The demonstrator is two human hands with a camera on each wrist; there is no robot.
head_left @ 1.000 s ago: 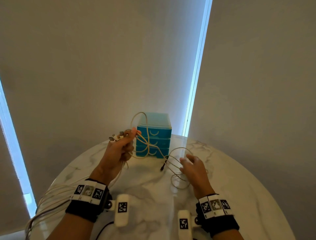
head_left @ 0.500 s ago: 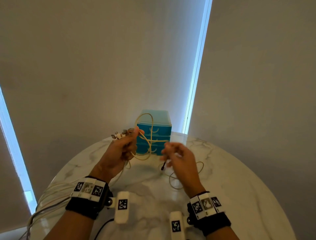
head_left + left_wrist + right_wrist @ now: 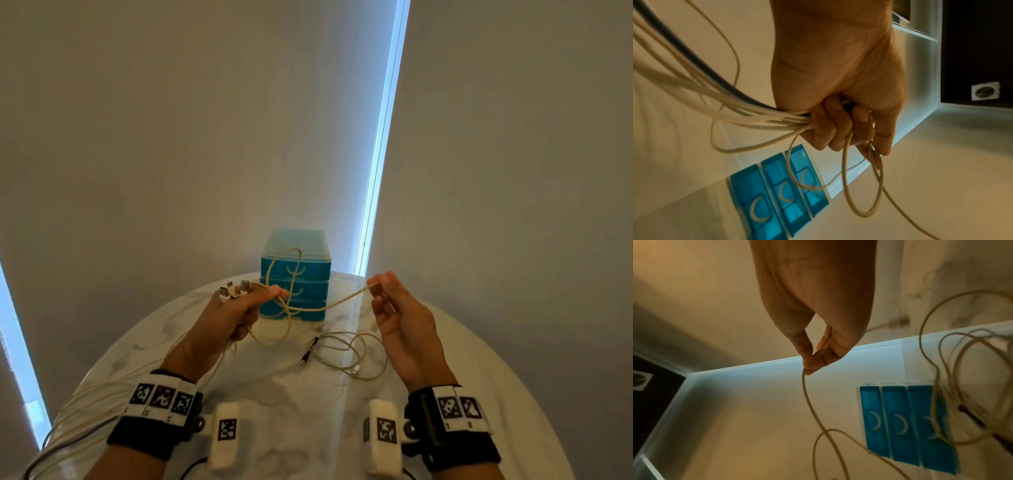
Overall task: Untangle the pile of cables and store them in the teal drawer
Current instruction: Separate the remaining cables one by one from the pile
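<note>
My left hand (image 3: 236, 308) (image 3: 844, 126) grips a bundle of several pale cables (image 3: 731, 110), with USB plugs (image 3: 233, 289) sticking out above the fist. One beige cable (image 3: 322, 306) runs from that fist in loops to my right hand (image 3: 387, 298), which pinches it between thumb and forefinger (image 3: 809, 363) above the table. The teal drawer unit (image 3: 294, 274) (image 3: 777, 193) (image 3: 900, 423) stands at the back of the table, all three drawers closed. Another thin cable (image 3: 346, 356) with a dark plug lies coiled on the table under my right hand.
The round white marble table (image 3: 308, 428) fills the foreground; its edge curves off at both sides. The bundle's loose ends (image 3: 68, 411) hang off the table's left edge. Walls and a bright window strip (image 3: 380, 154) stand behind the drawer unit.
My right hand rose from the coiled cable on the table, took hold of the beige cable near my left hand, and drew it out to the right. The left hand stayed put.
</note>
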